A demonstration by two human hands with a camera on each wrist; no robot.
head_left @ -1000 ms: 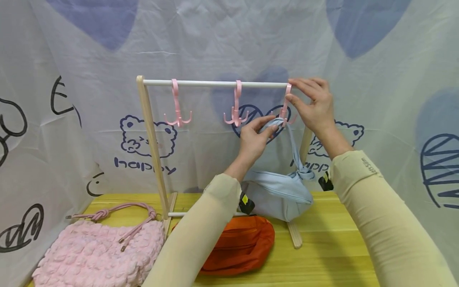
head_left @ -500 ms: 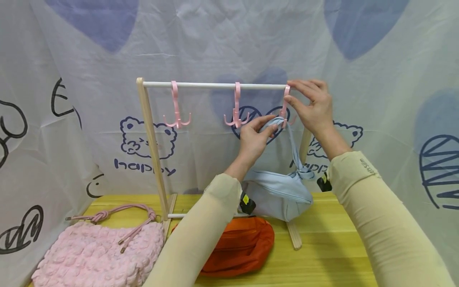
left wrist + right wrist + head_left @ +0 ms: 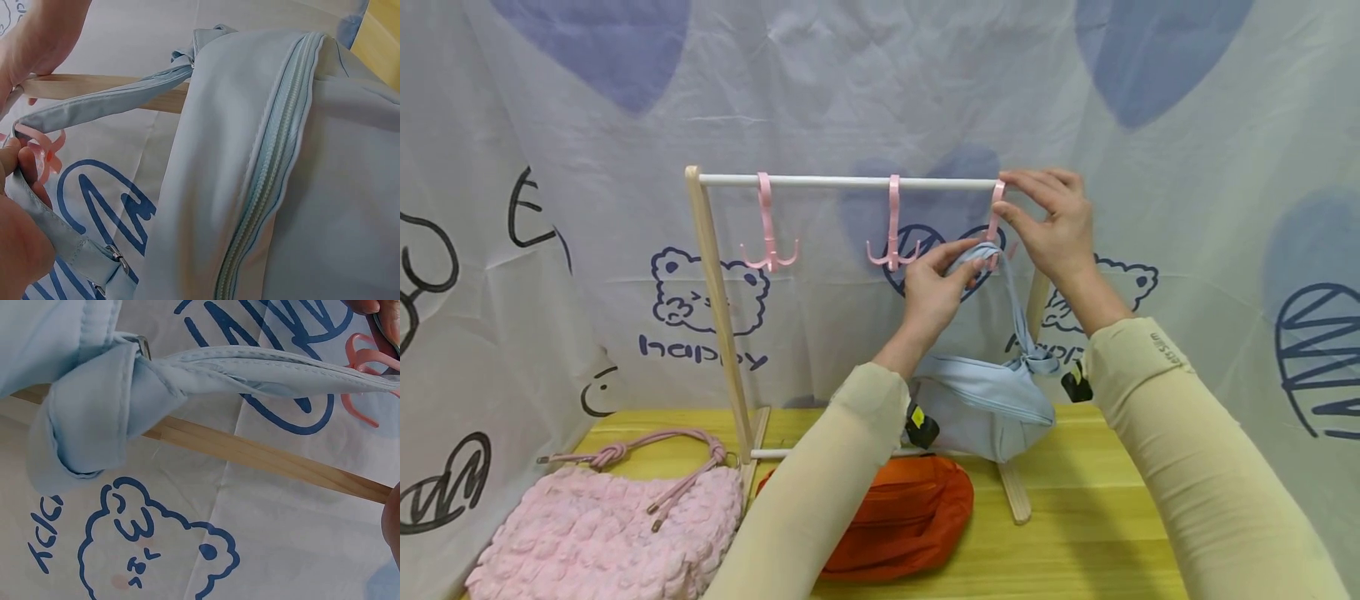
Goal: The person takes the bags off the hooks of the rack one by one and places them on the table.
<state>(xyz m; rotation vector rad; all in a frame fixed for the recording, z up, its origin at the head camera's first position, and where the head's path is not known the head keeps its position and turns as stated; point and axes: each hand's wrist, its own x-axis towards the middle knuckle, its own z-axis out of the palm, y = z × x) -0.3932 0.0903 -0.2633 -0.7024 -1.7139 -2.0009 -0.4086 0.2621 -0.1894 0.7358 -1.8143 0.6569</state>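
Observation:
A light blue zippered bag hangs in the air by its strap, below the right end of the rack. My left hand pinches the top of that strap between thumb and fingers, right at the prongs of the rightmost pink hook. In the left wrist view the strap runs up to the pink prongs; whether it lies over a prong I cannot tell. My right hand grips the upper part of the same hook, thumb below and fingertips at the bar.
Two more pink hooks hang from the white bar of the wooden rack. An orange pouch lies beneath on the yellow table. At the left lies a puffy pink bag with a knotted cord handle.
Both hands keep their holds. The strap's top has shifted slightly right, closer against the hook's prongs. The rack appears a little lower in the view.

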